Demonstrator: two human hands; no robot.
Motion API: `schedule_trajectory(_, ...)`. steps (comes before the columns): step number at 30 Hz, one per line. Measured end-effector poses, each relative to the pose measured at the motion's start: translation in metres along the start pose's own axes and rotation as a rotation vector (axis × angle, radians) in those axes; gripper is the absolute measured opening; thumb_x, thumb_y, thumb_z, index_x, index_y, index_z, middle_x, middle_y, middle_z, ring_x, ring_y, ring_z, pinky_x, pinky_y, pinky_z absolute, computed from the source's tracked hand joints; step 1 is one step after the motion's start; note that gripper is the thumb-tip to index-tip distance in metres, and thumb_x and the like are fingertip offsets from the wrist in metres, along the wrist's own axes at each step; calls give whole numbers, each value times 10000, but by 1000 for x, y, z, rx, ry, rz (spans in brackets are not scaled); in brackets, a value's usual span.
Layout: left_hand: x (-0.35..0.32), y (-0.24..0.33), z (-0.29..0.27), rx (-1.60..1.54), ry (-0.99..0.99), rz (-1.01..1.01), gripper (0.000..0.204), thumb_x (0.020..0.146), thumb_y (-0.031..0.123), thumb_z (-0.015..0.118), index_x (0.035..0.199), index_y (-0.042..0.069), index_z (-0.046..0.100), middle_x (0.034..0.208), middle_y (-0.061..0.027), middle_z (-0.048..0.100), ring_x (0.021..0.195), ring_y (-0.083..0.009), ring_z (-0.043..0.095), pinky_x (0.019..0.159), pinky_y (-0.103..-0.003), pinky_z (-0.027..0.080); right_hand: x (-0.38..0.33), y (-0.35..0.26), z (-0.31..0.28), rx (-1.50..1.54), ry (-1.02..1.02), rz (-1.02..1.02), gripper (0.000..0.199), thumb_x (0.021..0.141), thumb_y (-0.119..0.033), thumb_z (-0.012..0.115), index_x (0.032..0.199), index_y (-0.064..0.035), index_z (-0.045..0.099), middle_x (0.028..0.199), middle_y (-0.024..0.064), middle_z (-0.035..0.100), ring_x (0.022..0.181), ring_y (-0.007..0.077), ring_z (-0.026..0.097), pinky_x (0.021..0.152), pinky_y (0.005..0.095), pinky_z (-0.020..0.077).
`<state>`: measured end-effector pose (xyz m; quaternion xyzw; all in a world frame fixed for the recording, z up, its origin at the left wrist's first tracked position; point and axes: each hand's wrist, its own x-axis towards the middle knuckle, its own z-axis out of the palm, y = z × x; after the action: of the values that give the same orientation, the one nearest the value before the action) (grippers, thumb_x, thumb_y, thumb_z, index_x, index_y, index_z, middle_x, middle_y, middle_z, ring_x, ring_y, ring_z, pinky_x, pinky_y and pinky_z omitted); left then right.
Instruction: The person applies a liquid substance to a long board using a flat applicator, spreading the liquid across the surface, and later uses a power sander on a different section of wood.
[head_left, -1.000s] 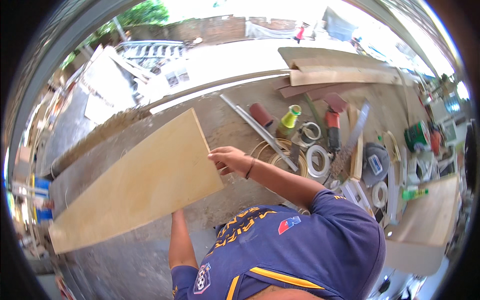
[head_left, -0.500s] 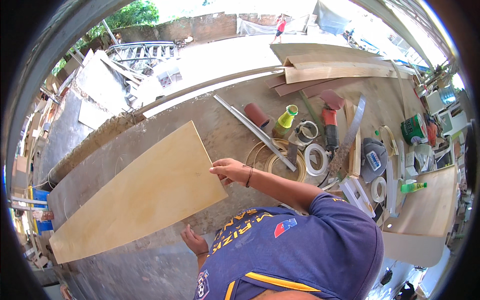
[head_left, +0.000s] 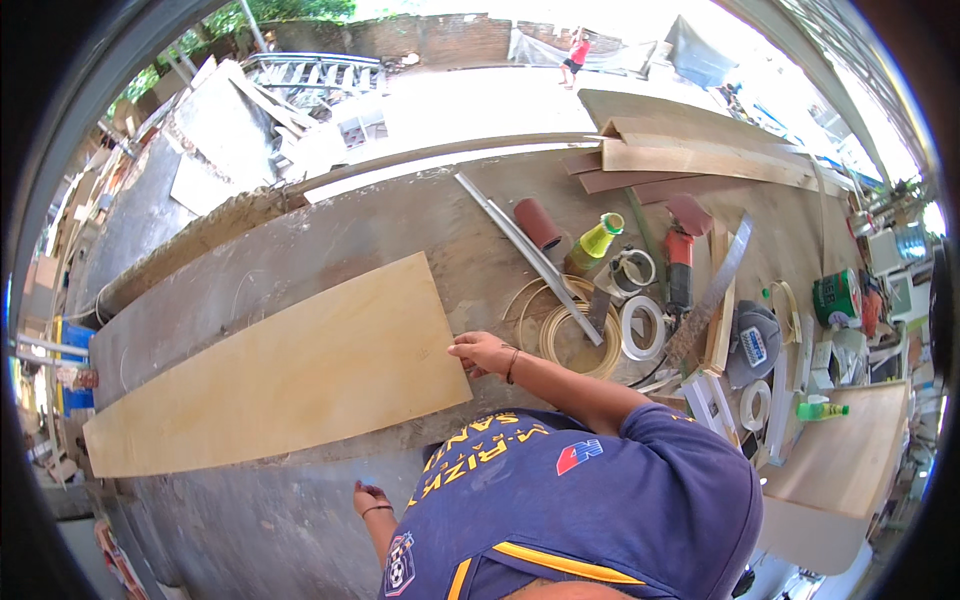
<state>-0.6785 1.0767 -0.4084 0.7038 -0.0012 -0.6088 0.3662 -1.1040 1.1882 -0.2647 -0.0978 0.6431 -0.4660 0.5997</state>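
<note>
A long pale plywood board [head_left: 280,370], wider at its right end and with a curved far edge, lies across the grey workbench [head_left: 300,245]. My right hand [head_left: 482,355] is at the board's right end, its fingers closed on that edge. Below the board's near edge, close to my body, is my left hand [head_left: 371,498]. It is apart from the board, its fingers loosely bent and slightly apart, with nothing visible in it. Just beyond my right hand lie a coil of cream edging strip [head_left: 575,340] and a long metal bar [head_left: 525,245].
An angle grinder [head_left: 680,265], a green bottle [head_left: 595,243], a rolled sandpaper sheet [head_left: 537,223], tape rolls [head_left: 642,325], a handsaw [head_left: 712,290] and a grey cap [head_left: 752,345] crowd the right side. Wooden planks [head_left: 700,160] lie at the back. Far off stands a person in red [head_left: 577,55].
The board has turned slightly and now looks flatter on the bench. My left hand has drawn away from its near edge, toward me. My right hand stays at the right end.
</note>
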Motion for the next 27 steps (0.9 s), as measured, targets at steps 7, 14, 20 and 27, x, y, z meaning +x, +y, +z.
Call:
schedule_trajectory(7,7,16,-4,-30,-109,-56,152,847,64,420,879,174,519,649,49,481,495,-65,442,414,-219,374,6,6,-3,-237,-21,-87,428,821,-358,578,1082,-19,590,858,59,610,747,154,573,595,295,498)
schedule_trajectory(14,-24,30,26,-108,14,117,228,849,84,415,1041,195,468,809,4,524,533,-109,476,435,-248,399,-13,14,-14,-565,207,-448,347,792,-272,586,999,6,589,846,122,611,813,252,592,727,341,480)
schedule_trajectory(20,-40,51,43,-89,55,329,270,842,49,397,1081,124,498,859,-37,511,597,-122,485,458,-248,396,-53,31,-44,-1103,452,-922,333,721,-172,625,1031,-58,583,1078,121,556,1142,328,441,950,421,349)
schedule_trajectory(27,-59,53,60,148,99,458,213,843,76,446,1035,92,536,845,-34,517,608,-110,476,438,-235,362,-74,52,-50,-1332,606,-863,343,725,-254,597,1039,-115,594,1221,101,487,1278,307,308,1052,500,173)
